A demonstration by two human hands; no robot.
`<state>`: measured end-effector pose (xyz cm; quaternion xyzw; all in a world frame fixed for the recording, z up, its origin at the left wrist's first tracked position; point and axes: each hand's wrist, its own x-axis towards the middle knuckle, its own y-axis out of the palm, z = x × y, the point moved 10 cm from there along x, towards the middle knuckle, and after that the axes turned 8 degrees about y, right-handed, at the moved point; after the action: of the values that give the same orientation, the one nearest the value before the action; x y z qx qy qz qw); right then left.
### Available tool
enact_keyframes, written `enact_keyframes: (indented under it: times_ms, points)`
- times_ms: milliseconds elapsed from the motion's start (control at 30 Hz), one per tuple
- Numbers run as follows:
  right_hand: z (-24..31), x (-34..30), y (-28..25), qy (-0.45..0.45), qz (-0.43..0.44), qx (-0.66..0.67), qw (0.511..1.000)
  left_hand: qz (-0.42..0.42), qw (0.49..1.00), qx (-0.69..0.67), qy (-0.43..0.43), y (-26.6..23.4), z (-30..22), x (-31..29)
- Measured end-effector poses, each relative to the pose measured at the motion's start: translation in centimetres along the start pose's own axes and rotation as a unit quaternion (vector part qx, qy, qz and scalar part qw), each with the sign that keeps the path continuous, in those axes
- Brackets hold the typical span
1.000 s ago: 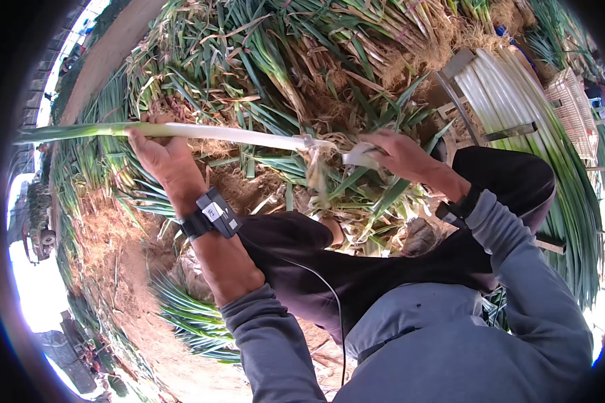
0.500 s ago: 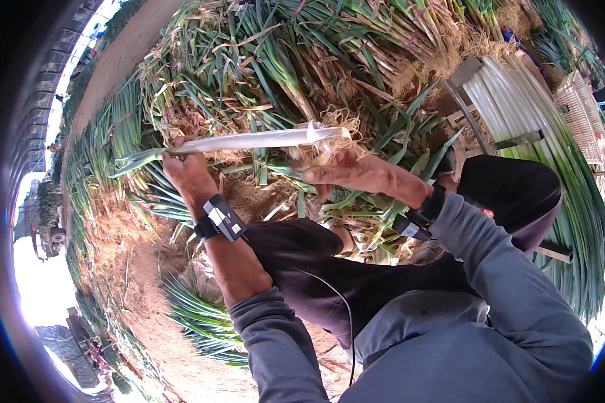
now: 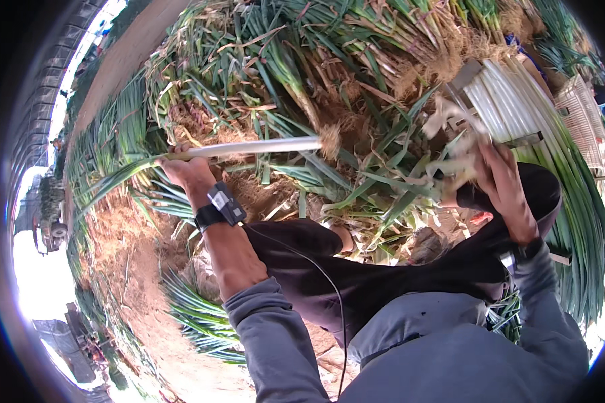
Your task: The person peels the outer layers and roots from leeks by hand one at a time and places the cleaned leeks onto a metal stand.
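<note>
My left hand [image 3: 187,169] is closed around a long green onion [image 3: 265,146] at the base of its leaves. The smooth white stalk lies level, with its tan roots pointing right and its green leaves trailing left. My right hand [image 3: 504,185] is off to the right, above my bent knee, apart from the stalk. Torn pale outer skins [image 3: 450,168] hang at its fingers, smeared by motion. Just beyond that hand, peeled green onions [image 3: 501,101] lie side by side in a metal-framed rack [image 3: 521,140], white ends away from me.
A large heap of unpeeled green onions [image 3: 262,74] with dry leaves and roots spreads across the far side. Stripped leaves [image 3: 376,195] litter the ground before my legs. A small green bunch [image 3: 205,319] lies at left. A pale plastic crate [image 3: 580,114] stands beyond the rack.
My right hand has moved from the onion's root end to the right, taking the outer skins with it. The stalk's roots now show bare; my left hand has hardly moved.
</note>
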<state>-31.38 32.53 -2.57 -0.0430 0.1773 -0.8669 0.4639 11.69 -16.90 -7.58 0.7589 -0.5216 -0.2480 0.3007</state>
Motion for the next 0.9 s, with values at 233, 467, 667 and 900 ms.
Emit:
enact_keyframes:
  times_ms: [233, 467, 667, 900]
  points:
    - [-4.9, 10.7, 13.0, 0.024, 0.117, -0.096, 0.988, 0.214, 0.966, -0.140, -0.038, 9.7, 0.5, -6.5]
    - [-1.0, 10.4, 19.6, -0.127, 0.114, -0.195, 0.966, 0.306, 0.942, -0.134, -0.047, 12.2, -0.9, -10.2]
    - [11.2, 11.1, 22.6, -0.101, 0.180, -0.046, 0.977, 0.374, 0.915, -0.138, -0.058, 12.8, -0.9, -10.9]
    - [13.8, 11.3, 26.3, -0.111, 0.192, -0.041, 0.974, 0.360, 0.925, -0.111, -0.044, 14.5, 0.1, -13.9]
